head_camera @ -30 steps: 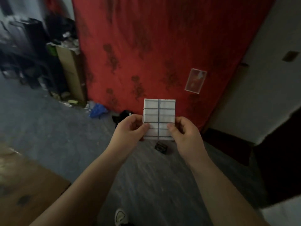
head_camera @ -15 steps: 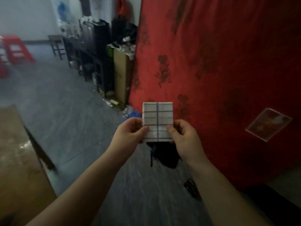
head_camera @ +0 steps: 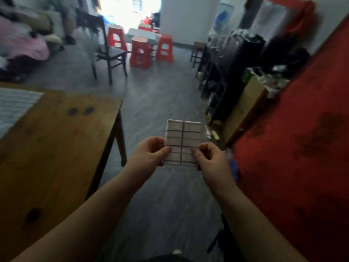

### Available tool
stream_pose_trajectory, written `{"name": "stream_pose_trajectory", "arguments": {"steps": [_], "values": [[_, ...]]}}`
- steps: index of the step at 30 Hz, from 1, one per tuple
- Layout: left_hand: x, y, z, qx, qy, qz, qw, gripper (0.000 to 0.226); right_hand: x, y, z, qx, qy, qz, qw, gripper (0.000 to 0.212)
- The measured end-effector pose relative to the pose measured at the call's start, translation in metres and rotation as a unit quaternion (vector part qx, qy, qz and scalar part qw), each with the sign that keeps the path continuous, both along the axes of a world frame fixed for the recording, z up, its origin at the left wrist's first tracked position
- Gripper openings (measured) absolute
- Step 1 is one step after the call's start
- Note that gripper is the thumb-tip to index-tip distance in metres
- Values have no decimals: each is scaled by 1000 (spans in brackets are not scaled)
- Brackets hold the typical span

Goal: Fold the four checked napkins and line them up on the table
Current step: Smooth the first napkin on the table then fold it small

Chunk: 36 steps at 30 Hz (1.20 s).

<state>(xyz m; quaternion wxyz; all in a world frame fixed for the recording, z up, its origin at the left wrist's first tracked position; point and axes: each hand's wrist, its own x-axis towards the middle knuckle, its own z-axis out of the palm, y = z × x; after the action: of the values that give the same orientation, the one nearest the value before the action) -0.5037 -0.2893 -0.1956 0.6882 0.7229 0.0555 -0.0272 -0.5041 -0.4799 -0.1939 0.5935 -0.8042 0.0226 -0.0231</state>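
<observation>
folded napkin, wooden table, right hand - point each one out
folded napkin [head_camera: 188, 138], head view, face above the thumbs
wooden table [head_camera: 62, 148], head view, bare top
right hand [head_camera: 209, 163], head view, back of hand

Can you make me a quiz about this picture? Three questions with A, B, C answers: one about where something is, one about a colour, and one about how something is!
1. Where is the checked napkin?
A) held in the air over the floor, right of the wooden table
B) lying flat on that table
C) lying on the floor

2. What colour are the plastic stools at the far end of the room?
A) green
B) red
C) yellow

3. How is the napkin?
A) spread wide open
B) scrunched into a ball
C) folded small and pinched at both sides

Answers:
1 A, the left hand and right hand hold it up past the table's edge.
2 B, they are bright red.
3 C, it is a small neat rectangle with a thumb on each side.
</observation>
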Motion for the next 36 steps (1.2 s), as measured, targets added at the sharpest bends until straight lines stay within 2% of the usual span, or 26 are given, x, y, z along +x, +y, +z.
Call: {"name": "stream_pose_trajectory", "arguments": {"steps": [7,12,17,22,28,32,36], "values": [[18,67,-4,14,67,203,977,10,101,87,-11,-8,62,222,973,12],[9,131,-27,-5,105,331,938,13,138,176,-24,-52,129,378,915,9],[-2,197,-63,-13,131,423,897,13,156,274,-59,-126,138,461,868,10],[-30,235,-111,-54,185,507,840,27,147,351,-111,-193,154,537,806,5],[-68,223,-164,-88,257,586,763,38,119,391,-161,-247,168,616,729,11],[-77,214,-200,-70,308,630,709,33,110,398,-187,-270,143,658,688,18],[-75,207,-231,-17,351,656,668,29,112,404,-219,-307,102,725,607,8]]}}
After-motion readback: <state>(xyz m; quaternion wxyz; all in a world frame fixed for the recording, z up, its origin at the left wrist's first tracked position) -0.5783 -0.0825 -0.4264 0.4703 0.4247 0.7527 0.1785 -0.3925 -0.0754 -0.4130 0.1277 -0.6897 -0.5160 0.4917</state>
